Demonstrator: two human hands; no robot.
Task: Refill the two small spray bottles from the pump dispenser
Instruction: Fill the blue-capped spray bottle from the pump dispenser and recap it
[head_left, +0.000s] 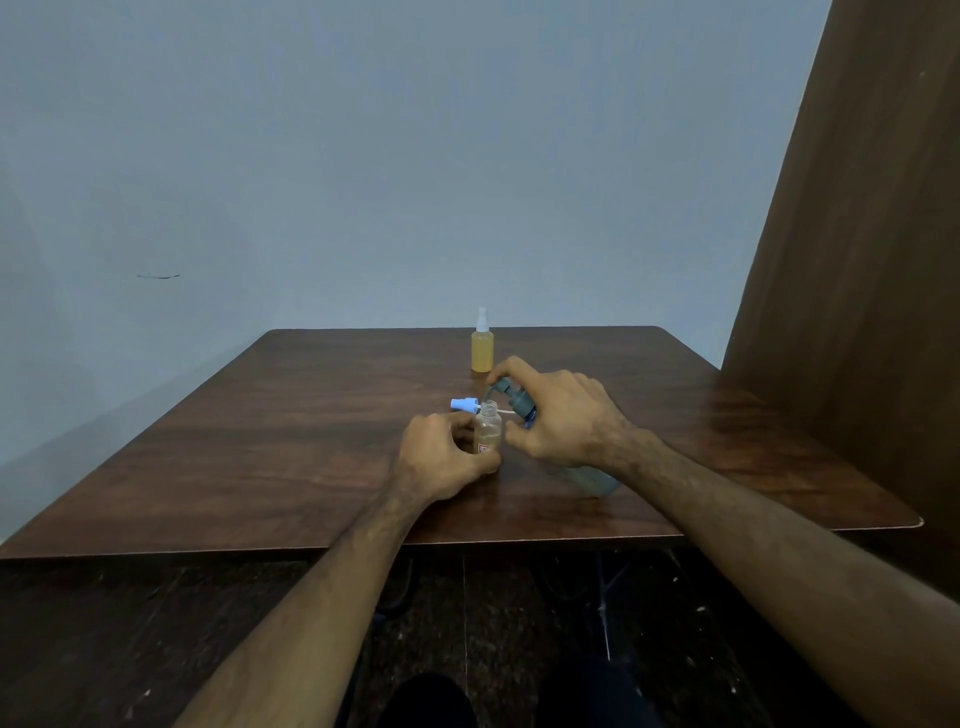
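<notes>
Head view: a dark wood-grain surface (291, 447) fills the middle of the frame, with a grey-blue wall behind it and a brown panel (852, 249) along the right edge. At centre frame the left hand (441, 457) has its grip closed around the lower body of an open bottle (487, 428), a small clear one standing upright on the surface, neck uncovered, with a pale amber tint and a red-marked label partly hidden by the fingers. Just right of it stands the dispenser (597, 480), a clear bluish bottle with a dark grey pump head; its spout sits directly above the open bottle's neck. The right hand (561, 415) covers most of the dispenser: fingers are curled over the pump head and the thumb lies against the neck, so the grip is closed on the dispenser. Whether liquid is flowing cannot be told. A light blue spray cap (464, 404) lies on its side on the surface just left of the open bottle's neck, a thin white tube showing near it. Above these, toward the far edge, a full bottle (482, 348) of yellow-amber liquid stands upright with its white spray top fitted, apart from both hands. At the bottom of the frame, dark speckled floor and dark-clad knees are visible.
</notes>
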